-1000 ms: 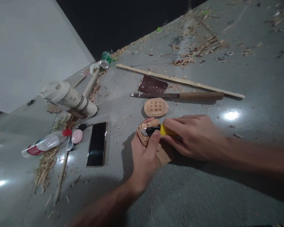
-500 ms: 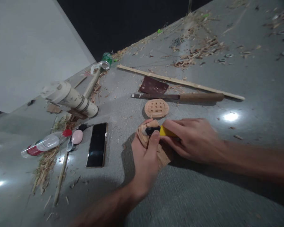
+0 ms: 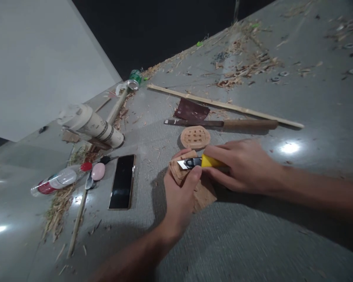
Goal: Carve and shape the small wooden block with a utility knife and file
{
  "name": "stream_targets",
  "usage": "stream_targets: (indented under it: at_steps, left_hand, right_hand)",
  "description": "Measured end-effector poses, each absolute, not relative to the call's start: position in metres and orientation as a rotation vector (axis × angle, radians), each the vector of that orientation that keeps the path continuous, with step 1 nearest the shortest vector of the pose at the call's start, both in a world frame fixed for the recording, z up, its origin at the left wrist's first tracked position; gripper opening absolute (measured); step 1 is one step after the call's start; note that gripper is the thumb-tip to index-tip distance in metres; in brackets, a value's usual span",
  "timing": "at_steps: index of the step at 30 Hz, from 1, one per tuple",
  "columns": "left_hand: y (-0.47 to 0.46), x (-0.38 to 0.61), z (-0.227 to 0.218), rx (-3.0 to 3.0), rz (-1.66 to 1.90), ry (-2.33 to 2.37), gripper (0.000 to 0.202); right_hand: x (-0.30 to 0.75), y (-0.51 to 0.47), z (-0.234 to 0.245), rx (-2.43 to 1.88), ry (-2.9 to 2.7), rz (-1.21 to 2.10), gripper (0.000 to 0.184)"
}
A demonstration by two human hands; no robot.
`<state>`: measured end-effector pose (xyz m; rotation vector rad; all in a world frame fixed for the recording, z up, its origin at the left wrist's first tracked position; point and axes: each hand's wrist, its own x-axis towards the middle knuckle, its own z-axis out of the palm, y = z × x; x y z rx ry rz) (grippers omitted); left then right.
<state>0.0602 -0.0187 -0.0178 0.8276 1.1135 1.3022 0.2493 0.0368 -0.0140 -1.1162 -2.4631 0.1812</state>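
Note:
My left hand point(image 3: 179, 196) is wrapped around a block of wood point(image 3: 204, 194), its thumb up against the front of a utility knife. In my right hand point(image 3: 244, 168) is that yellow and black utility knife point(image 3: 213, 161), its bare blade pointing left over the upper end of the block. Whether the edge touches the wood I cannot tell. Just beyond my hands lies an oval carved wooden piece point(image 3: 195, 137) with a woven pattern. Behind it rest a flat steel tool with a wooden handle point(image 3: 247, 124) and a dark red sandpaper piece point(image 3: 192, 109).
A phone point(image 3: 122, 182) lies left of my hands. Further left are a paper cup point(image 3: 98, 127), a plastic bottle point(image 3: 57, 180) and a pink oval object point(image 3: 98, 171). A long wooden stick point(image 3: 223, 105), a green can point(image 3: 134, 79) and wood shavings point(image 3: 250, 70) are farther back.
The knife blade, blurred before, now shows clearly over the block. My right hand has shifted slightly up and to the right; my left hand keeps its hold. The view has moved a little.

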Motion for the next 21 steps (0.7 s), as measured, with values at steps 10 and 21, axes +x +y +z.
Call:
stream_targets:
  at_steps: [10, 21]
  left_hand:
    - [-0.021, 0.059, -0.019, 0.883, 1.264, 1.120, 0.044]
    - [-0.020, 0.063, -0.020, 0.865, 1.304, 1.145, 0.038]
  right_hand:
    - [0.250, 0.034, -0.007, -1.038, -2.494, 0.139, 0.040]
    - [0.238, 0.023, -0.012, -1.228, -2.410, 0.107, 0.057]
